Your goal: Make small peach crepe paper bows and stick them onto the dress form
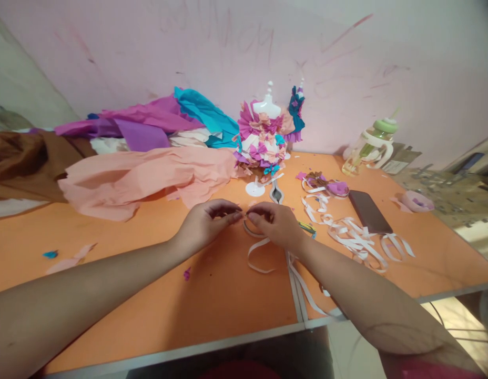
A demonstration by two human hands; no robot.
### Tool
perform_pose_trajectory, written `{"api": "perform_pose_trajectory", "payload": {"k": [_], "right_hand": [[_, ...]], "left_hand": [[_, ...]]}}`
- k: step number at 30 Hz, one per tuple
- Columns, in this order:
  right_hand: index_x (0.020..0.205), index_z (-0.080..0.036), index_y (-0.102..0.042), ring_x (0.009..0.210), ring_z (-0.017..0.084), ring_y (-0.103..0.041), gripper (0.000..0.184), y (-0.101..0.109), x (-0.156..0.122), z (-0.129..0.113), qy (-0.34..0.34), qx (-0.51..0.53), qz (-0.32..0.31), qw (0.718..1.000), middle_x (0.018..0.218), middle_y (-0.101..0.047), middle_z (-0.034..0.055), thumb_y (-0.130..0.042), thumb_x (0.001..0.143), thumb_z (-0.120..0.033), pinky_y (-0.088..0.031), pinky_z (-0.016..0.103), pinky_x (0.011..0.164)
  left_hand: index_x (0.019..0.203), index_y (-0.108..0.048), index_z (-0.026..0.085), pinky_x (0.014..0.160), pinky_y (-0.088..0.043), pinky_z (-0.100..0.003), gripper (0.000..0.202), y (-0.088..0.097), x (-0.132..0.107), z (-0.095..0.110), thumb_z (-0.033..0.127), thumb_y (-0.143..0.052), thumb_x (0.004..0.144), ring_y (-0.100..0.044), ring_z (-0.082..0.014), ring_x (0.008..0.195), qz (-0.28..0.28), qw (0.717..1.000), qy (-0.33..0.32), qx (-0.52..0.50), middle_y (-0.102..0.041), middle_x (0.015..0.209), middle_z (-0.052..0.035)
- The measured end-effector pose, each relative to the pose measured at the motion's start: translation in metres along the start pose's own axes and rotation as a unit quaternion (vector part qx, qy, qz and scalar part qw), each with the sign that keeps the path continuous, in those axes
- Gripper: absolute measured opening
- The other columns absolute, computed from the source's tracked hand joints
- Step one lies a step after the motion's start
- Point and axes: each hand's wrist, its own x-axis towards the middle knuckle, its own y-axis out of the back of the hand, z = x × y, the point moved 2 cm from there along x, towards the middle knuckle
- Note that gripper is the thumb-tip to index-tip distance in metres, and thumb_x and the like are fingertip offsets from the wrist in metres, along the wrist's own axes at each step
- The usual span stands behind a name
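Observation:
My left hand (206, 223) and my right hand (278, 223) meet over the middle of the orange table, fingertips pinched almost together. What lies between the fingertips is too small to make out. Just under my right hand a narrow white strip (260, 256) curls down on the table. Behind the hands stands a small white dress form (267, 108) covered in ruffles and bows of pink, peach, purple and blue paper. Scissors (276, 195) lie near its round base, and a yellow cutter (307, 227) is partly hidden by my right hand.
Crumpled peach crepe paper (149, 176) and other coloured sheets fill the back left. To the right lie tangled white strips (358, 239), a dark phone-like slab (370, 211), a tape roll (416, 201) and a green-lidded bottle (372, 145). A second dressed form (296, 113) stands by the wall.

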Motion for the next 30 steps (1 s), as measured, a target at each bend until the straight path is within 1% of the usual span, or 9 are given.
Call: {"api": "perform_pose_trajectory", "payload": {"k": [5, 11, 16, 18, 20, 22, 25, 28, 30], "right_hand": [[0.092, -0.023, -0.073, 0.064, 0.01, -0.052, 0.028, -0.008, -0.002, -0.002, -0.022, 0.063, -0.03, 0.997, 0.077, -0.069, -0.002, -0.064, 0.08, -0.046, -0.038, 0.023, 0.06], [0.09, -0.02, -0.073, 0.069, 0.01, -0.055, 0.023, -0.007, 0.003, 0.006, -0.015, 0.072, -0.015, 0.997, 0.08, -0.07, -0.0002, -0.063, 0.081, -0.038, -0.039, 0.023, 0.065], [0.09, -0.021, -0.072, 0.069, 0.011, -0.056, 0.022, -0.008, 0.002, 0.008, 0.004, 0.078, 0.005, 0.997, 0.08, -0.069, -0.0006, -0.062, 0.082, -0.04, -0.04, 0.024, 0.064], [0.096, -0.021, -0.069, 0.072, 0.011, -0.057, 0.02, -0.009, 0.002, 0.006, 0.021, 0.081, 0.023, 0.996, 0.086, -0.069, 0.0003, -0.061, 0.082, -0.034, -0.042, 0.024, 0.066], [0.112, -0.02, -0.061, 0.08, 0.013, -0.059, 0.03, -0.006, 0.003, 0.006, 0.04, 0.07, 0.06, 0.995, 0.1, -0.068, 0.0027, -0.057, 0.082, -0.023, -0.044, 0.025, 0.071], [0.123, -0.019, -0.052, 0.092, 0.015, -0.059, 0.042, 0.001, 0.005, 0.009, 0.055, 0.021, 0.097, 0.994, 0.111, -0.064, 0.0061, -0.051, 0.081, -0.015, -0.045, 0.026, 0.078], [0.116, -0.017, -0.056, 0.105, 0.021, -0.054, 0.034, 0.017, 0.008, 0.016, 0.059, -0.159, 0.094, 0.981, 0.114, -0.061, 0.0104, -0.05, 0.083, -0.017, -0.043, 0.033, 0.089], [0.109, -0.015, -0.061, 0.109, 0.029, -0.051, 0.029, 0.034, 0.009, 0.027, -0.011, -0.366, 0.074, 0.928, 0.11, -0.06, 0.0159, -0.049, 0.089, -0.032, -0.04, 0.041, 0.091], [0.106, -0.011, -0.062, 0.108, 0.032, -0.051, 0.034, 0.04, 0.008, 0.033, -0.076, -0.446, 0.052, 0.89, 0.107, -0.06, 0.0191, -0.048, 0.089, -0.038, -0.041, 0.044, 0.088]], "left_hand": [[0.089, -0.069, 0.018, 0.079, -0.052, -0.033, 0.037, -0.002, -0.004, 0.006, 0.051, -0.07, 0.074, -0.066, -0.0215, 0.083, -0.016, 0.999, -0.035, 0.0, -0.072, 0.088, -0.0068], [0.11, -0.064, 0.021, 0.089, -0.051, -0.037, 0.041, -0.003, 0.0, -0.008, 0.046, -0.069, 0.078, -0.063, -0.0251, 0.103, -0.066, 0.987, -0.05, -0.136, -0.068, 0.111, -0.0095], [0.096, -0.07, 0.021, 0.09, -0.048, -0.038, 0.032, -0.003, 0.002, -0.005, 0.047, -0.07, 0.076, -0.064, -0.0252, 0.099, -0.045, 0.997, -0.056, 0.002, -0.071, 0.103, -0.0063], [0.087, -0.072, 0.021, 0.087, -0.048, -0.036, 0.027, -0.002, 0.003, -0.003, 0.047, -0.068, 0.079, -0.066, -0.0236, 0.092, -0.009, 0.994, -0.089, 0.058, -0.072, 0.096, -0.0051], [0.085, -0.072, 0.022, 0.084, -0.049, -0.034, 0.023, 0.002, 0.003, -0.002, 0.044, -0.066, 0.081, -0.065, -0.0215, 0.089, 0.039, 0.982, -0.158, 0.095, -0.072, 0.094, -0.0043], [0.085, -0.072, 0.023, 0.083, -0.048, -0.034, 0.018, 0.008, 0.003, -0.001, 0.04, -0.067, 0.082, -0.065, -0.02, 0.088, 0.087, 0.955, -0.252, 0.132, -0.071, 0.091, -0.0039], [0.084, -0.073, 0.029, 0.084, -0.045, -0.035, 0.008, 0.016, -0.004, 0.004, 0.034, -0.073, 0.078, -0.063, -0.0194, 0.088, 0.128, 0.881, -0.406, 0.209, -0.07, 0.085, -0.0014], [0.087, -0.073, 0.039, 0.089, -0.038, -0.039, 0.019, 0.017, -0.015, 0.01, 0.03, -0.08, 0.071, -0.063, -0.0184, 0.084, 0.132, 0.792, -0.532, 0.268, -0.069, 0.078, 0.003], [0.088, -0.072, 0.043, 0.095, -0.032, -0.043, 0.026, 0.016, -0.021, 0.009, 0.026, -0.08, 0.07, -0.063, -0.018, 0.08, 0.13, 0.763, -0.568, 0.28, -0.069, 0.075, 0.005]]}}
